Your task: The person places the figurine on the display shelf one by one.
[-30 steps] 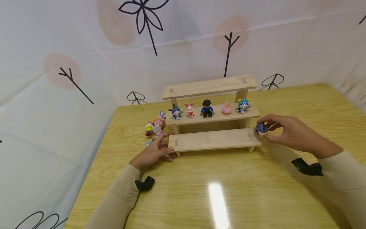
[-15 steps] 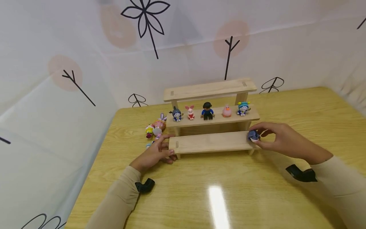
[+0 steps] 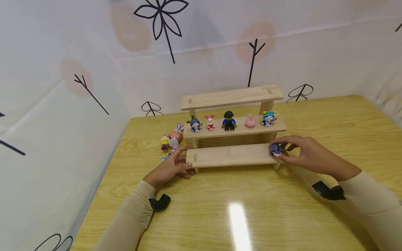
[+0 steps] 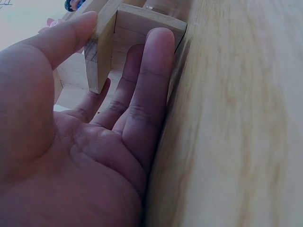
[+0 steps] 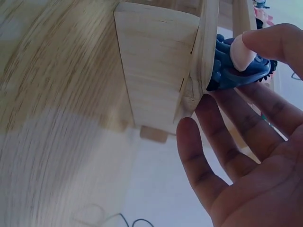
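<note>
A three-step wooden display shelf (image 3: 232, 155) stands on the table. At the right end of its lowest step, my right hand (image 3: 301, 153) pinches a small dark blue toy figurine (image 3: 275, 150) with a pale patch. In the right wrist view the thumb lies on the pale part of the figurine (image 5: 242, 56), with fingers under its blue side. My left hand (image 3: 171, 165) holds the left end of the lowest step. The left wrist view shows its thumb against one face of the board (image 4: 102, 56) and a fingertip at the other edge.
Several figurines line the middle step: a grey-hatted one (image 3: 195, 124), a pink piglet (image 3: 209, 122), a black-capped one (image 3: 229, 121), a pink bird (image 3: 250, 121) and a teal-hatted one (image 3: 268, 119). More toys (image 3: 174, 136) lie left of the shelf. A patterned cloth (image 3: 213, 62) hangs behind.
The right hand has moved left with the blue figurine, from beside the lowest step to its right end. The left hand stays at the left end.
</note>
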{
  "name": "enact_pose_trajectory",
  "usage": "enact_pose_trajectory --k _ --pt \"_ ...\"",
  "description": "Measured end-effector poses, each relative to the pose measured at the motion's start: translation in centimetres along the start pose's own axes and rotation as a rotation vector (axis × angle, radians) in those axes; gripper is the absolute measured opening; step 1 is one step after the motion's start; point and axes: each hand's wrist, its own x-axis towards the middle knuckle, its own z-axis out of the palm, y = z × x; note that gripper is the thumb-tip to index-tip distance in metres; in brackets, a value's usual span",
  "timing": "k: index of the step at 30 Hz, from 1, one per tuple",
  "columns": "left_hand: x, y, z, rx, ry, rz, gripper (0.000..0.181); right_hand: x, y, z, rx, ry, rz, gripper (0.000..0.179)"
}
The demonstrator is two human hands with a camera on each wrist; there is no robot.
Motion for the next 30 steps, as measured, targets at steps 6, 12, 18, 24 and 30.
enact_pose_trajectory --k 6,12,18,24,30 --pt "0.0 -0.1 0.0 -0.001 0.006 -0.003 0.065 0.0 0.1 -0.2 0.005 -0.028 0.005 0.049" --pt "0.0 -0.1 0.0 -0.004 0.006 -0.007 0.065 -0.6 0.6 -1.4 0.023 -0.023 0.113 0.04" --pt "-0.1 0.0 0.0 -0.01 0.006 -0.005 0.066 -0.2 1.6 -1.6 0.105 0.012 0.251 0.014" --pt "0.1 0.1 0.1 -0.011 0.007 -0.007 0.066 -0.2 3.1 -0.8 0.331 -0.1 0.413 0.032" --pt "0.2 -0.1 -0.1 -0.015 0.0 -0.004 0.066 -0.4 4.6 -0.5 0.643 -0.329 0.546 0.054"
